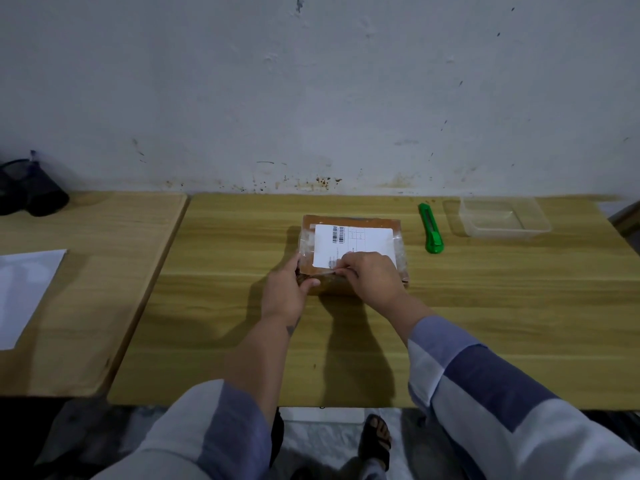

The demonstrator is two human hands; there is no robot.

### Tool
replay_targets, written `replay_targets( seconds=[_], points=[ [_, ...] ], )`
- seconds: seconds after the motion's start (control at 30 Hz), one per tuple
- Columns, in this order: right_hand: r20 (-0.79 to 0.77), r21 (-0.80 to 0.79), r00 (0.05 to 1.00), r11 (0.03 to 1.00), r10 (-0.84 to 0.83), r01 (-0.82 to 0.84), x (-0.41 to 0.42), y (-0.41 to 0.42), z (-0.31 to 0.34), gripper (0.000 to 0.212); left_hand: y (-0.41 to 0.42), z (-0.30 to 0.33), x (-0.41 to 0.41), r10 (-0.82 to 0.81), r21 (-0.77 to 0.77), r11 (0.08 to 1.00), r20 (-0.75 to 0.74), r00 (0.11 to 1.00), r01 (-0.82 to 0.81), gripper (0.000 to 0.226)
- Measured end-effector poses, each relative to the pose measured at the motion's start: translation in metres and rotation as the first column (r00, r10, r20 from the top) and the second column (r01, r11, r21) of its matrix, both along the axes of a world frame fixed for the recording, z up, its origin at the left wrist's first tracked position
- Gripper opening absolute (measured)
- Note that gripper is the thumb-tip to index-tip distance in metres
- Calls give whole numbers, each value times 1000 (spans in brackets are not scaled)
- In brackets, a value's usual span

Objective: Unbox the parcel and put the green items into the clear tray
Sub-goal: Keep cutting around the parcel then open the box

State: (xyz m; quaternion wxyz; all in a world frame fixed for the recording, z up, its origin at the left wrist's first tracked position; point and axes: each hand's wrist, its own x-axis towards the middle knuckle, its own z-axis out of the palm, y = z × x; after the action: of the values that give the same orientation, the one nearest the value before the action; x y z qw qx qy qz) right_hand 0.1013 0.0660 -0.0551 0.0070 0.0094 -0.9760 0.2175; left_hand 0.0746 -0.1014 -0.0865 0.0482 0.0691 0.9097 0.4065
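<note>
Brown cardboard parcel [353, 230] flat on the wooden counter [485, 306], near its middle, wrapped in clear tape. White shipping label [356, 245] stuck on top, with two barcodes near its upper left corner and a small ruled grid beside them; print too small and blurred to read. No brand legible anywhere.

Left hand [287, 289] clamped on the parcel's near left corner, fingers up the left side, thumb curled across the near edge. Right hand [372, 275] over the near edge and the label's lower part, fingers curled, fingertips [341, 268] pinching what looks like a thin strip of tape at the top front edge, just beside the left thumb. Both hands close together, nearly touching.

Green utility knife [431, 228] lying on the counter just right of the parcel, apart from it, long axis running away from the viewer. Clear tray [502, 230] farther right, near the back edge, well apart from the parcel, nothing visible inside. No green items in sight other than the knife; parcel closed.

Striped blue and pale sleeves [485, 375] on both forearms, the left pushed up toward the elbow. A second wooden counter [86, 289] butted against the left side, carrying a white sheet of paper [24, 292] and, at its far end, a dark mesh object [31, 188] lying on its side. Stained whitish wall [311, 81] behind. A sandalled foot [377, 441] below the counter's near edge.
</note>
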Motion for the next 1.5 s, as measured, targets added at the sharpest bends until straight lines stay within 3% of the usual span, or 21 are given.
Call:
replay_targets(
  seconds=[0.3, 0.57, 0.67, 0.77, 0.83, 0.97, 1.07, 1.17, 1.37, 1.5],
  points=[
    [-5, -50, 1000, 999, -22, 22, -2, 0, -2, 16, 1, -2, 0, 14, 9, 1000, 16, 1000, -15, 58],
    [-48, -258, 996, 964, -77, 62, 7, 8, -1, 24, -2, 0, -5, -48, -102, 994, 5, 999, 48, 76],
    [-105, -291, 964, 934, -244, 205, 0, 24, 2, 25, -3, 3, -5, -108, -181, 979, -67, 992, 95, 95],
    [-111, -366, 891, 852, -440, 375, -9, 57, -1, 26, -10, 5, -17, -340, -343, 897, -136, 931, 277, 87],
    [-61, -358, 834, 792, -549, 495, -16, 82, -7, 25, -14, 3, -25, -438, -417, 838, -127, 890, 353, 76],
    [135, -241, 717, 679, -684, 693, -32, 126, -25, 37, -17, -10, -30, -448, -378, 851, -161, 879, 364, 71],
    [219, -136, 689, 677, -691, 723, -41, 146, -38, 44, -18, -15, -31, -438, -327, 875, -224, 871, 356, 71],
    [203, -76, 675, 676, -709, 733, -50, 154, -49, 50, -19, -17, -29, -450, -316, 879, -304, 840, 357, 71],
    [320, -85, 669, 683, -671, 725, -60, 155, -49, 36, -18, -15, -28, -451, -304, 882, -323, 832, 360, 70],
    [318, -232, 679, 640, -662, 732, -43, 147, -42, 40, -16, -11, -26, -404, -276, 902, -264, 876, 333, 68]
  ],
)
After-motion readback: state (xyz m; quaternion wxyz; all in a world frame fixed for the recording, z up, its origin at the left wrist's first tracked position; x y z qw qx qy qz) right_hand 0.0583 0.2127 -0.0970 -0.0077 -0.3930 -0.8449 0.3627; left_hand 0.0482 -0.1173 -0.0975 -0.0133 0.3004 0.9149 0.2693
